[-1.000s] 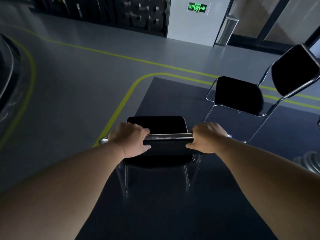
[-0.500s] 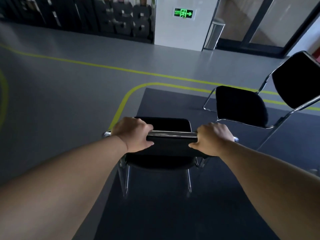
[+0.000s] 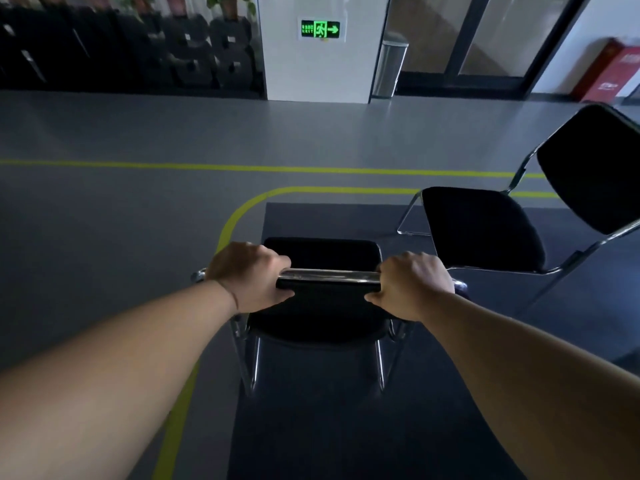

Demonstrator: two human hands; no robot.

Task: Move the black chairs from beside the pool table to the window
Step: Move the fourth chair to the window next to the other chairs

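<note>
A black chair [image 3: 323, 258] with a chrome frame stands right in front of me, its back toward me. My left hand [image 3: 247, 275] grips the left end of the chrome top rail. My right hand [image 3: 414, 284] grips the right end of the same rail. A second black chair [image 3: 485, 228] stands to the right, seat facing left, with its backrest at the frame's right edge. No pool table shows in this view.
A dark carpet [image 3: 329, 427] lies under both chairs, bordered by yellow floor lines [image 3: 242, 168] on grey floor. Ahead stand a white pillar with a green exit sign [image 3: 320, 29], a metal bin [image 3: 389, 69], glass doors [image 3: 485, 36] and a red cabinet [image 3: 616, 74].
The view has swung left to right and lifted: the wall, exit sign and glass doors now sit squarely ahead. Both hands keep their hold on the chair's rail.
</note>
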